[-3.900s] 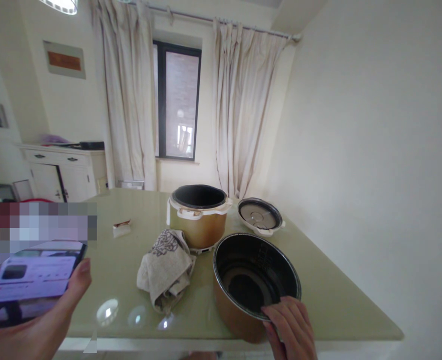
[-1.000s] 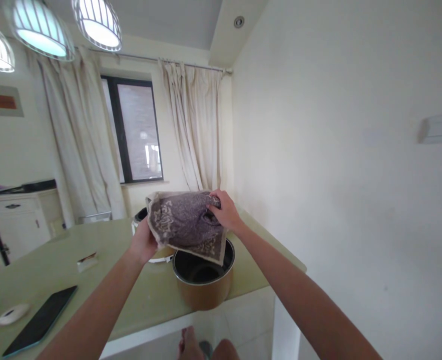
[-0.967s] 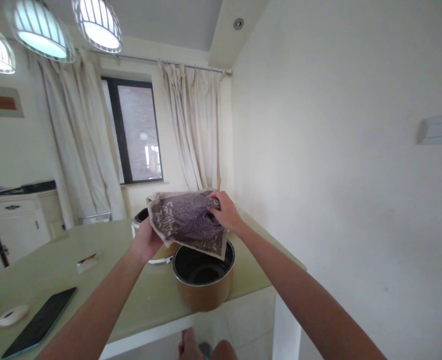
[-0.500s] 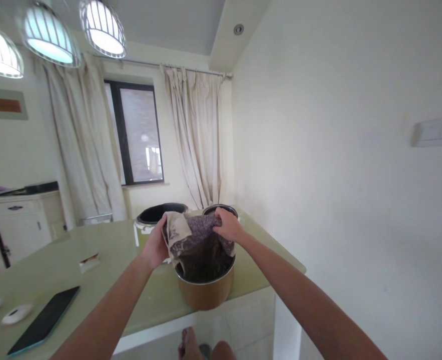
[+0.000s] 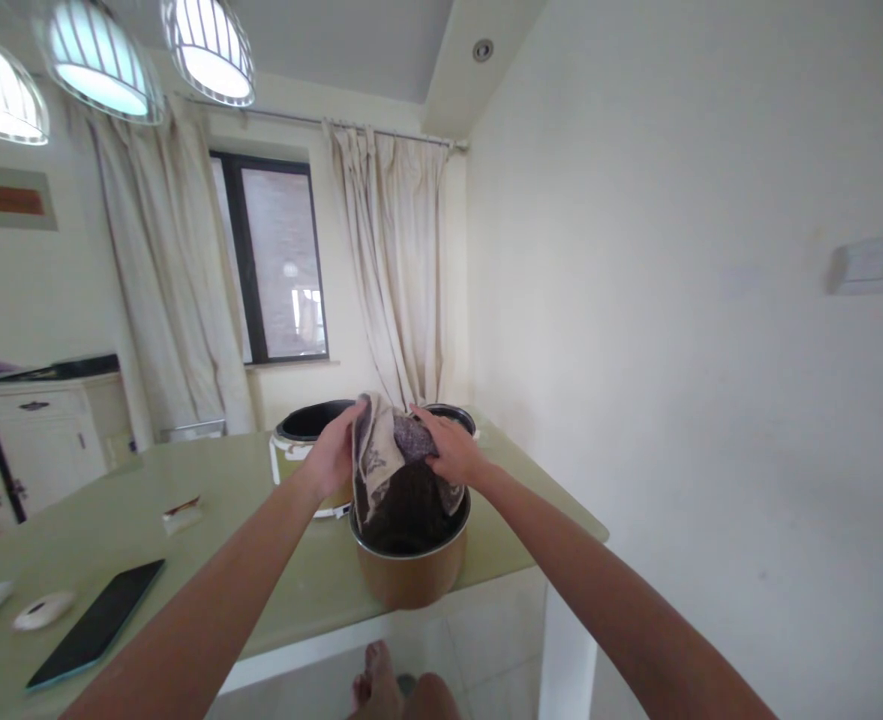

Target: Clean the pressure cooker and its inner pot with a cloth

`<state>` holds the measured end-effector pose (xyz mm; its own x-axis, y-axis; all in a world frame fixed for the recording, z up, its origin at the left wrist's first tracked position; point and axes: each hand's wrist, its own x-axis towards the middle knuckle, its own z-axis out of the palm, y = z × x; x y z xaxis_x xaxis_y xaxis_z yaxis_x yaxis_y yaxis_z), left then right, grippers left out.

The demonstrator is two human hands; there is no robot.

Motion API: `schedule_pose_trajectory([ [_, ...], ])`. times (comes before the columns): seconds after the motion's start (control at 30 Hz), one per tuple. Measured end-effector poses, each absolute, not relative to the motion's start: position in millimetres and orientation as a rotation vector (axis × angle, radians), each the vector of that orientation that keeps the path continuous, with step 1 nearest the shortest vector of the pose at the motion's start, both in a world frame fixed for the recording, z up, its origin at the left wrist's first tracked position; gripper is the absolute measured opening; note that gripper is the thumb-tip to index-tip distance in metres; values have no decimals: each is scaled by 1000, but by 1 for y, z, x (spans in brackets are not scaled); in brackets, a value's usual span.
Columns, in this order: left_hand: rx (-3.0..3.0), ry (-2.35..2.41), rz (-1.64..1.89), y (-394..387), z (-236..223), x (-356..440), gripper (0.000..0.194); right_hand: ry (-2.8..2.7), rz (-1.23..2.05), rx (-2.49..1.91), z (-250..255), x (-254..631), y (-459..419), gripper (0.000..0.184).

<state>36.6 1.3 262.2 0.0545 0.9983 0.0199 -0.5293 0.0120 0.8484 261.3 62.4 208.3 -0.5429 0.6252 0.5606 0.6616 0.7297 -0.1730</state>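
A patterned purple-grey and beige cloth [image 5: 382, 450] is bunched between my two hands, its lower part hanging into a round inner pot [image 5: 411, 580]. The pot is gold-brown outside and dark inside, and stands at the table's front edge. My left hand [image 5: 334, 452] grips the cloth's left side, fingers wrapped behind it. On the right side, my right hand [image 5: 450, 448] holds the cloth with fingers bent over its top. Behind my left hand stands a rice cooker body [image 5: 285, 455] with a black, open top. The cloth hides part of the pot's far rim.
Behind my right hand is a round lid-like piece with a dark rim [image 5: 460, 412]. On the green tabletop [image 5: 238, 540] at left lie a dark tablet [image 5: 100, 620], a white mouse [image 5: 43, 610] and a small packet [image 5: 183, 514]. A wall [image 5: 673, 400] rises at right.
My hands have drawn closer together and the cloth has bunched upward between them. My right hand has turned more over the cloth. The pot stays in place.
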Motion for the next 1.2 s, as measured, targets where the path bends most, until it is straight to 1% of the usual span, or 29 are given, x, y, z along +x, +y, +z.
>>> schedule_pose_trajectory([
  [0.17, 836, 664, 1396, 5, 253, 38, 31, -2318, -56, -974, 212, 262, 56, 98],
  [0.33, 874, 847, 1542, 14, 248, 44, 18, -2320, -114, -975, 211, 264, 60, 98],
  [0.43, 872, 866, 1632, 18, 254, 44, 5, -2373, -145, -939, 202, 266, 63, 100],
  [0.57, 1005, 880, 1593, 20, 269, 42, 11, -2397, -130, -848, 191, 267, 62, 110],
  [0.6, 1049, 884, 1568, 20, 273, 41, 15, -2361, -98, -826, 191, 266, 62, 108],
  [0.63, 1099, 885, 1538, 20, 276, 41, 19, -2309, -56, -809, 193, 266, 62, 101],
  [0.73, 1244, 897, 1450, 22, 286, 38, 35, -2130, 49, -733, 208, 262, 63, 78],
  [0.83, 1316, 911, 1413, 25, 293, 35, 43, -2122, -13, -579, 231, 257, 65, 65],
  [0.9, 1300, 910, 1441, 28, 295, 34, 40, -2197, -130, -541, 242, 254, 66, 52],
  [1.0, 1173, 916, 1551, 31, 298, 32, 27, -2293, -300, -585, 247, 253, 64, 24],
  [1.07, 1061, 902, 1636, 33, 301, 30, 19, -2327, -397, -577, 245, 255, 59, 14],
  [1.13, 962, 861, 1708, 35, 306, 28, 16, -2373, -473, -541, 240, 259, 52, 13],
  [1.2, 900, 803, 1769, 35, 311, 26, 15, -2487, -492, -493, 234, 263, 44, 23],
])
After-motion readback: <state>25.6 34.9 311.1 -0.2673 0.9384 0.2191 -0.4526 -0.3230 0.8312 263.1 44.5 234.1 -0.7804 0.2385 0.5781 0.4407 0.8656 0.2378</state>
